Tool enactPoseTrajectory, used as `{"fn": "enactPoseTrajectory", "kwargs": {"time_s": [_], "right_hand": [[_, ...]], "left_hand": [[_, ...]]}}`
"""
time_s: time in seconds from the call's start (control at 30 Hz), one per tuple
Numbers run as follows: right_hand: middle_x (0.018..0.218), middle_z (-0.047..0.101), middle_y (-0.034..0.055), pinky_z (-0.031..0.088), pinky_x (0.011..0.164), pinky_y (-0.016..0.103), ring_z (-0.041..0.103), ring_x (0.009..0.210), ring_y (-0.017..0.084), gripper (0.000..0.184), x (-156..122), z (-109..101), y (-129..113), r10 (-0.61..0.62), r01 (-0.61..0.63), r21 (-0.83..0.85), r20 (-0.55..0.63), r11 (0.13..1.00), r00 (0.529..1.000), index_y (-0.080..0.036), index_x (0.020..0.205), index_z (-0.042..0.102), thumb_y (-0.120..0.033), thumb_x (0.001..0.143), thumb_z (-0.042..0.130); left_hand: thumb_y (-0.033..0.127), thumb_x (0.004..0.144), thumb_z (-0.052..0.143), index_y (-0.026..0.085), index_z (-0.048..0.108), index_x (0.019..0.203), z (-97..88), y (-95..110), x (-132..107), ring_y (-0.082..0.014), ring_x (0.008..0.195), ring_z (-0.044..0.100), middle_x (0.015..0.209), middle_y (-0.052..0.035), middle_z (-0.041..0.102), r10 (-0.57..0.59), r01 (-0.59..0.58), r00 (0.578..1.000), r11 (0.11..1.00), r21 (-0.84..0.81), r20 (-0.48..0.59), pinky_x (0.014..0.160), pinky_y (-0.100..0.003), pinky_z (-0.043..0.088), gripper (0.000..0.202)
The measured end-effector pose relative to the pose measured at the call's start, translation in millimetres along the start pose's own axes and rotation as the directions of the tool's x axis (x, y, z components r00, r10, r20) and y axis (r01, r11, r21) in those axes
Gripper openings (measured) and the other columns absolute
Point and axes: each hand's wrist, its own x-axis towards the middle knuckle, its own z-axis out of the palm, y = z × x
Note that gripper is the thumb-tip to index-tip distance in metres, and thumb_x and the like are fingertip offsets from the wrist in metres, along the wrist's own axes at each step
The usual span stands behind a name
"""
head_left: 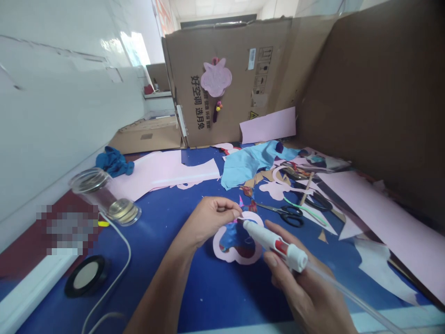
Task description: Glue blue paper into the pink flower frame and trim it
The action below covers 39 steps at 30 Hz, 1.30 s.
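**Left hand?**
Left hand (208, 220), mid-tabletop: fingers pressed together, pinching something too small to tell, at the top of a pink paper cutout (236, 259) lying flat on the blue tabletop (215, 297).

**Right hand?**
Right hand (299, 287), toward the near edge: wrapped around a white-and-red glue pen (264, 235), tip beside the left fingers. Black-handled scissors (291, 215) lie just beyond.
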Motion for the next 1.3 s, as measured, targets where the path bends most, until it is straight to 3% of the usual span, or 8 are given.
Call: {"fn": "enactPoseTrajectory", "kwargs": {"time_s": [0.47, 0.97, 1.3], "right_hand": [[0.093, 0.08, 0.0093, 0.061, 0.054, 0.029, 0.078, 0.076, 0.027, 0.053, 0, 0, -1, -0.03, 0.03, 0.001, 0.004, 1.0, 1.0, -0.025, 0.145, 0.066, -0.054, 0.101, 0.059], [0.092, 0.081, 0.0086, 0.062, 0.056, 0.029, 0.079, 0.076, 0.027, 0.054, 0, 1, -2, -0.017, 0.017, 0.001, -0.014, 1.0, 1.0, -0.024, 0.144, 0.066, -0.055, 0.1, 0.06], [0.108, 0.081, 0.0082, 0.061, 0.053, 0.028, 0.078, 0.079, 0.026, 0.052, -11, -5, 9, 0.0, 0.0, -0.012, -0.032, 1.0, 0.999, -0.029, 0.145, 0.065, -0.054, 0.1, 0.06]], "left_hand": [[0.031, 0.076, 0.081, 0.016, 0.081, 0.083, 0.3, -1, 0, -0.0135, 0.069, 0.06, 0.076, -0.0037, 0.073, -0.005, 0.005, 1.0, 1.0, 0.009, -0.003, 0.069, -0.027, 0.045, 0.016], [0.032, 0.074, 0.082, 0.016, 0.081, 0.082, 1.1, 1, -1, -0.0131, 0.069, 0.059, 0.075, -0.0034, 0.071, -0.017, 0.017, 1.0, 1.0, 0.001, -0.005, 0.069, -0.027, 0.043, 0.018], [0.031, 0.075, 0.082, 0.016, 0.081, 0.083, -0.8, -3, 0, -0.0125, 0.067, 0.058, 0.074, -0.0023, 0.071, -0.02, 0.02, 1.0, 1.0, 0.014, -0.002, 0.068, -0.026, 0.042, 0.017]]}}
